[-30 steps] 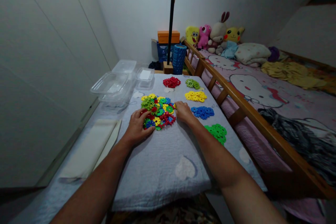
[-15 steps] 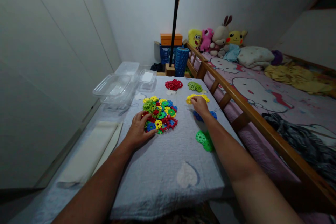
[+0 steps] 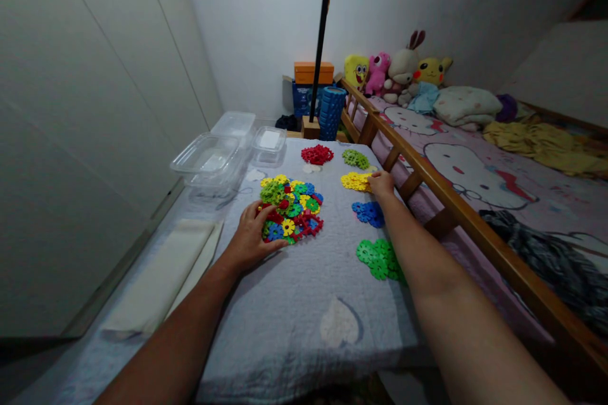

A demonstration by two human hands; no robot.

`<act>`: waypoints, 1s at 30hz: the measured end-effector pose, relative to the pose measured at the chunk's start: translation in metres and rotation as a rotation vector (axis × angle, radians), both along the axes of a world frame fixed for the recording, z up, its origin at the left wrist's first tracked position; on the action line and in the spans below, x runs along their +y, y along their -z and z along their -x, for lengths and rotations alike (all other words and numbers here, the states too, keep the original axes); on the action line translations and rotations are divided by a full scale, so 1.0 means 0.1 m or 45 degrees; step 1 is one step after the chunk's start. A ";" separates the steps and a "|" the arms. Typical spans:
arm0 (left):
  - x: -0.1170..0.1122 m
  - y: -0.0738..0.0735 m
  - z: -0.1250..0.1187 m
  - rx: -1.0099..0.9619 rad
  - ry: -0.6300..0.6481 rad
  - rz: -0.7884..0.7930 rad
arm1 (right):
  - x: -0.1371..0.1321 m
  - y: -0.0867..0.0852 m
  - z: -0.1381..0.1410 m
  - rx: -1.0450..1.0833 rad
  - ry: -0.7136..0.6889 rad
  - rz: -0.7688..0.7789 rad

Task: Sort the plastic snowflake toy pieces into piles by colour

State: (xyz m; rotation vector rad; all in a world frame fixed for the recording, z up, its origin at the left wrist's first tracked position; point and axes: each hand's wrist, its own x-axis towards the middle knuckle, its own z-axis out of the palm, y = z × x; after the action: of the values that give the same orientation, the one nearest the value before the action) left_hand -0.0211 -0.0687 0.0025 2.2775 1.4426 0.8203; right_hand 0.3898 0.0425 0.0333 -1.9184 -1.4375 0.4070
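A: Your left hand point(image 3: 251, 231) is spread wide, thumb well apart from the fingers, along the seven-to-nine o'clock edge of the mixed heap point(image 3: 293, 210) of flower-shaped pieces. Take that heap as your clock's centre, with twelve toward the far wall point(image 3: 247, 31).

B: And your right hand point(image 3: 382, 183) is out between two and three o'clock, its fingertips drawn close together at the three o'clock end of the yellow heap point(image 3: 355, 181). Whether you have a piece pinched there, I cannot tell.

A: What has just changed for you?

B: A second ago your right hand was at the mixed heap's three o'clock edge. Half a second ago it was at the yellow heap's nine o'clock end; now it is at the opposite end. Your left hand has hardly shifted.

A: So I'd judge your work sits at the yellow heap now, while your left hand keeps its place at the mixed colours.

B: Around you, the red heap point(image 3: 317, 154) lies at one, the lime heap point(image 3: 356, 159) at two, the blue heap point(image 3: 367, 212) at three and the green heap point(image 3: 377, 258) at four, those last two partly hidden by your arm. The clear boxes point(image 3: 205, 155) are at ten, the folded cloth point(image 3: 164, 272) at eight.
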 end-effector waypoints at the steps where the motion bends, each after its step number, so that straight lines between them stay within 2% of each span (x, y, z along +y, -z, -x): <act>1: 0.00 0.00 0.00 0.012 0.002 0.013 | -0.01 0.00 0.01 0.006 0.065 -0.002; 4: 0.00 0.00 0.02 0.053 0.008 0.043 | -0.06 -0.03 0.05 0.029 0.267 -0.005; 8: -0.01 0.02 0.03 0.122 0.008 0.058 | -0.18 -0.12 0.21 0.059 0.245 -0.047; 10: -0.02 0.02 0.05 0.165 -0.021 0.074 | -0.30 -0.18 0.38 0.083 0.155 -0.099; 12: -0.03 0.01 0.08 0.208 -0.063 0.090 | -0.47 -0.23 0.61 0.125 -0.034 -0.137; 15: -0.04 -0.01 0.11 0.268 -0.117 0.122 | -0.78 -0.26 1.01 0.110 -0.452 0.016; 17: -0.05 -0.03 0.13 0.302 -0.152 0.131 | -0.97 -0.22 1.25 0.020 -0.593 0.058; 19: -0.06 -0.05 0.13 0.327 -0.183 0.117 | -1.11 -0.14 1.43 -0.043 -0.657 0.030; 22: -0.07 -0.10 0.12 0.366 -0.197 0.109 | -1.18 0.01 1.58 -0.110 -0.704 -0.069; 26: -0.08 -0.17 0.09 0.375 -0.107 0.127 | -1.13 0.14 1.61 -0.116 -0.739 -0.161; 30: -0.07 -0.19 0.07 0.291 -0.040 0.130 | -1.08 0.18 1.59 -0.061 -0.713 -0.177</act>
State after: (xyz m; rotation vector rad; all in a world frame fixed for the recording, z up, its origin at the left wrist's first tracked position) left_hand -0.0278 -0.0758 0.0218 2.3364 1.5813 0.4945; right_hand 0.2306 -0.0660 0.0155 -1.4028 -1.9762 0.4998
